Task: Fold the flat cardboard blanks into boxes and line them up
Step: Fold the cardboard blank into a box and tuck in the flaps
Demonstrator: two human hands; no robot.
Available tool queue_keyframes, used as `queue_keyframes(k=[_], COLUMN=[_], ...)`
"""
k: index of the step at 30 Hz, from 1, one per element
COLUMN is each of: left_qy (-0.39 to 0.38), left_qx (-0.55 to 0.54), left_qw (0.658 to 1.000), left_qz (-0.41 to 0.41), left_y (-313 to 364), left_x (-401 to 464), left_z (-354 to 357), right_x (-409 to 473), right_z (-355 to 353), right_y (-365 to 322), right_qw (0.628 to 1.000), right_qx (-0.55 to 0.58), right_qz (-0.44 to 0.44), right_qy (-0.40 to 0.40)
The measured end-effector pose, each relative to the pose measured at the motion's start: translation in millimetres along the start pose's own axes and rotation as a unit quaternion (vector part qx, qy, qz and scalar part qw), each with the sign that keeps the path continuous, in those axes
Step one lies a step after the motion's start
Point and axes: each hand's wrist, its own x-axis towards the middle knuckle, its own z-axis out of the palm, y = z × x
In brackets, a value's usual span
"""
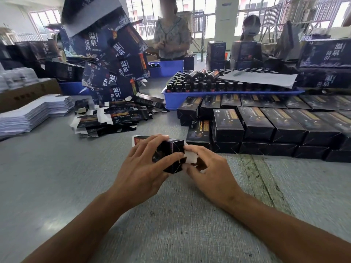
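Note:
A small dark printed box (168,152) stands partly folded on the grey table, its white end flap (190,156) sticking out to the right. My left hand (144,166) grips the box from the left, fingers curled over its top and near side. My right hand (207,168) pinches the white flap at the box's right end. Behind the box lies a loose pile of flat dark blanks (112,118). To the right, folded boxes (266,126) are lined up in rows, stacked two high.
A blue tray (190,97) of dark bottles sits behind the rows. White sheets (28,114) are stacked at the left, with large printed cartons (114,59) piled behind. Two people stand across the table. Bare grey tabletop (171,215) lies near me.

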Motion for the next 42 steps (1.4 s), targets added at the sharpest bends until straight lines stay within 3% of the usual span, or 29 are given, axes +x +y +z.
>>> queue_keyframes(k=[8,18,24,31,42], left_qy=[0.012,0.036,0.044,0.049,0.037], left_qx=[0.009,-0.022,-0.072,-0.077,-0.064], left_qw=[1.0,0.999,0.995,0.995,0.997], left_qz=[0.003,-0.02,-0.044,-0.04,-0.023], left_y=[1,0,10,12,14], left_x=[1,-2,1,2,4], left_z=[1,0,0,-1,0], right_x=[0,0,2,6,5], right_z=[1,-1,-1,-5,-2], right_y=[-1,-7,-4,-5,-1], right_qw=[0.998,0.996,0.987,0.974,0.978], right_qx=[0.049,0.094,0.144,0.212,0.178], right_qz=[0.027,0.002,0.075,0.083,0.105], right_qy=[0.033,0.004,0.015,-0.006,0.019])
